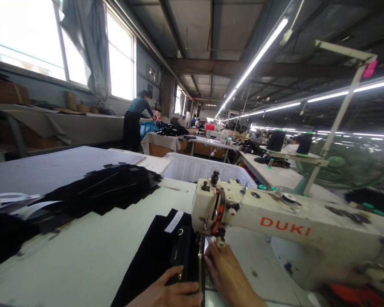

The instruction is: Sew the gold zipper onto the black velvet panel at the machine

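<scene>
A black fabric piece with a white strip on it lies under the head of a sewing machine marked DUKI. My left hand rests on this fabric with its fingers stretched out, touching a dark bar-like guide left of the needle area. Close to the presser foot on the right, my right hand has its fingers bent and pressed together at a small white piece. Its fingertips are partly hidden by the machine head.
Stacked black fabric pieces lie on the table to the left. Behind the machine stands a white plastic bin. Thread cones and a fan are at right. A person stands at a farther table.
</scene>
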`<state>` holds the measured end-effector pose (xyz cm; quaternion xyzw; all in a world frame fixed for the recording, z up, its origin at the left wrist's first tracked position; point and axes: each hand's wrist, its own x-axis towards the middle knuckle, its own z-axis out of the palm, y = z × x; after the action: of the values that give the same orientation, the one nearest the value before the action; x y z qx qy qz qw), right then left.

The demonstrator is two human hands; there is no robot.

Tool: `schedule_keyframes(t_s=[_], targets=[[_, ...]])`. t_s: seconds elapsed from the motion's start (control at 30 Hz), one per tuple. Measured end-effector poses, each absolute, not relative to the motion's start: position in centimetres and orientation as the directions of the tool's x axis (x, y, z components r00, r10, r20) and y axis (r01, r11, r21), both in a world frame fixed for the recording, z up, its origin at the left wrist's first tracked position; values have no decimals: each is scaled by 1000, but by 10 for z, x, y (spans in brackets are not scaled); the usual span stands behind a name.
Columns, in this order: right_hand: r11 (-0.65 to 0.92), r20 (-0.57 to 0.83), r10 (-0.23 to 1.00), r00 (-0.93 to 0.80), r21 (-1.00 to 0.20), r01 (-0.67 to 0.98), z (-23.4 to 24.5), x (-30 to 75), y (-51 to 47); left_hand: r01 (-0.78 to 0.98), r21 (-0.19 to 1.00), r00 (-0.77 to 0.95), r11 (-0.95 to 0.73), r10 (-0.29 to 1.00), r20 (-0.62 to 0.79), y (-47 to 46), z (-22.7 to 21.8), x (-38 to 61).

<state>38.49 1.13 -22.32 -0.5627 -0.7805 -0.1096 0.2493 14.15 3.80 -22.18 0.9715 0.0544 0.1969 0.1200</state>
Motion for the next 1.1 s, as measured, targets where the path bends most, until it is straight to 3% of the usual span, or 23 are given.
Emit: schedule_keyframes(t_s=[0.13,0.3,0.5,1.1], targets=[[320,443,873,-204,-204,925,-206,381,3,97,217,921,-971,170,351,35,-225,144],[168,284,954,-98,-236,957,-179,363,-5,11,297,980,-955,69,184,32,-176,136],[1,194,980,34,-180,984,-171,349,-1,177,484,970,-857,235,63,14,-128,127],[-76,326,938,114,-128,989,-192,352,35,91,537,982,-839,165,91,21,-131,132]])
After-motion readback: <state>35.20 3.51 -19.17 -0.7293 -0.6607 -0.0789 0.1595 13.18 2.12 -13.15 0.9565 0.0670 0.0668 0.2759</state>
